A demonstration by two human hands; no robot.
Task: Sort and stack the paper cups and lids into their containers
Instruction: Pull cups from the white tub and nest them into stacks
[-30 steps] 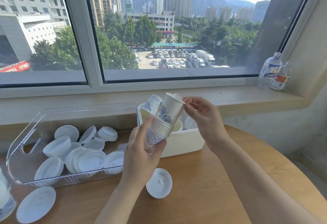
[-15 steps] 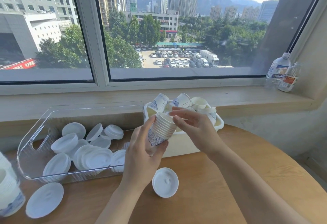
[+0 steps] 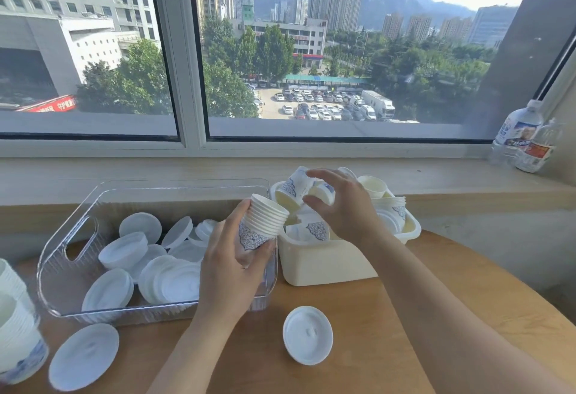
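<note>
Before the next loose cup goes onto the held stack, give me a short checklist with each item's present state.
1. Left hand grips the nested cup stack firmly: ok.
2. Stack mouth open, facing up and right: ok.
3. Right hand over the cream bin, at a loose cup: ok.
4. Grip on that cup complete: cannot tell.
5. All lids inside the clear tray: not ok; one lid and another lid lie on the table.

Your cup stack – white, blue-patterned – tilts above the clear bin of white lids. Loose cups fill the cream tub; two lids lie on the table – one near the tub, one before the bin.
</note>
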